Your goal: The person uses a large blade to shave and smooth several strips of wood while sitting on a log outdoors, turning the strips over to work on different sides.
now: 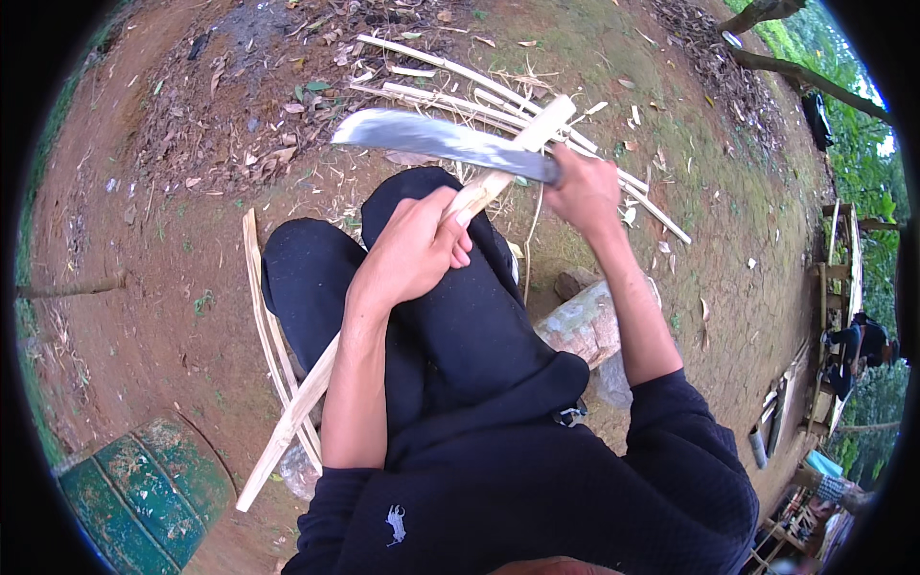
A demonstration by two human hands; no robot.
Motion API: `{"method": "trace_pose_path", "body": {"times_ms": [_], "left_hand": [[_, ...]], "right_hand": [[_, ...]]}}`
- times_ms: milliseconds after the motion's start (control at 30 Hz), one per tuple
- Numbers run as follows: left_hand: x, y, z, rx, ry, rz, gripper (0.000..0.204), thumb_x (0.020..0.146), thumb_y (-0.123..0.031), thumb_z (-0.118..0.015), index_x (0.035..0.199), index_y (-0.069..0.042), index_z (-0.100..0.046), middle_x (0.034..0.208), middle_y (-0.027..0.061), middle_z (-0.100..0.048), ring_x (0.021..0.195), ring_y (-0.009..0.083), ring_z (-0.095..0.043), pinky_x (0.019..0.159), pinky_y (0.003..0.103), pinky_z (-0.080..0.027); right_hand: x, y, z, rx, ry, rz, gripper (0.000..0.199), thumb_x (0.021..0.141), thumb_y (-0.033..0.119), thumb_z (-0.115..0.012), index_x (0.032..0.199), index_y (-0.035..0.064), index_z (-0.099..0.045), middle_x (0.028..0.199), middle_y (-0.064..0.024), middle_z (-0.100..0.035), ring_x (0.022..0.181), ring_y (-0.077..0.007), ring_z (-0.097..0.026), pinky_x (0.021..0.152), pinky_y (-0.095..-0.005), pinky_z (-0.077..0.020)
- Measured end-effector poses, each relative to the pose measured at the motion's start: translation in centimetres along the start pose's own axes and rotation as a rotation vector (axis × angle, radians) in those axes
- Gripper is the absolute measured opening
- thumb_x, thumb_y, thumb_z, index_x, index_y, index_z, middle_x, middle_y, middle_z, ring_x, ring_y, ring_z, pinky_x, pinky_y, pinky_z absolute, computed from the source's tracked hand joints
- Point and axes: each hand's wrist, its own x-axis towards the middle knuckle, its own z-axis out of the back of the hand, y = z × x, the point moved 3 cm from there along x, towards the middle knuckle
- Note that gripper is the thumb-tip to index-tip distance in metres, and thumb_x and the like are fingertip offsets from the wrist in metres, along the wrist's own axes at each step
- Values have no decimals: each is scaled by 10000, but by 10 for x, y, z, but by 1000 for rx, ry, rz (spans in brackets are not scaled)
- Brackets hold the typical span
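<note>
My left hand [407, 247] is closed around a long, pale strip of split wood [489, 187], resting over my dark-trousered knee. The strip runs slantwise, from beyond my knees back beneath my left forearm to the lower left. In my right hand [583, 194] is the handle of a machete [422, 137], mostly hidden by the fingers. Its broad, slightly blurred blade points left and crosses the strip a little beyond my left hand. Whether the edge bites into the wood, I cannot tell.
Several pale wood strips [450, 67] lie on the earth ahead among shavings and dry leaves. More strips [264, 287] are beside my left leg. A log [586, 324] is under me, near some stones. A rusty green drum [144, 489] lies lower left; a person [858, 350] is far right.
</note>
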Motion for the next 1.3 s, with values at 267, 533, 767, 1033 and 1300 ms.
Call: {"method": "trace_pose_path", "body": {"times_ms": [267, 533, 767, 1033, 1300], "left_hand": [[-11, 12, 17, 10, -76, 84, 205, 1075, -96, -455, 1066, 59, -588, 774, 102, -673, 662, 167, -695, 625, 288, -588], [-4, 2, 3, -79, 24, 27, 239, 1082, -129, -464, 1117, 58, -608, 811, 94, -674, 683, 140, -675, 644, 280, -577], [-3, -10, -7, 88, -8, 43, 255, 1051, -197, -546, 1004, 46, -608, 683, 97, -655, 601, 161, -671, 580, 330, -544], [-8, -9, -3, 145, -6, 60, 260, 1054, -222, -562, 1039, 33, -611, 664, 77, -628, 552, 131, -620, 534, 303, -508], [15, 7, -2, 329, -132, -61, 205, 1043, -145, -533, 961, 41, -559, 645, 106, -615, 541, 182, -635, 512, 362, -500]], "right_hand": [[-162, -266, -111, 38, -133, -1161, 383, 840, 264, -540, 971, -30, -748, 875, -294, -714, 866, -467, -709, 785, -573, -546], [-138, -77, -70, 560, -192, -766, 178, 810, 114, -648, 718, -15, -566, 556, -105, -534, 534, -127, -500, 527, -356, -421], [-64, -5, -4, 447, -141, -344, 141, 791, 141, -684, 754, 37, -597, 530, -157, -572, 509, -335, -633, 533, -423, -492], [-15, -6, 11, 121, 29, -113, 157, 738, 185, -718, 779, 69, -619, 583, -180, -605, 611, -422, -643, 583, -486, -496], [-61, -91, -71, 206, -113, -288, 193, 711, 167, -726, 866, 83, -648, 672, -179, -676, 643, -393, -689, 635, -502, -538]]}}
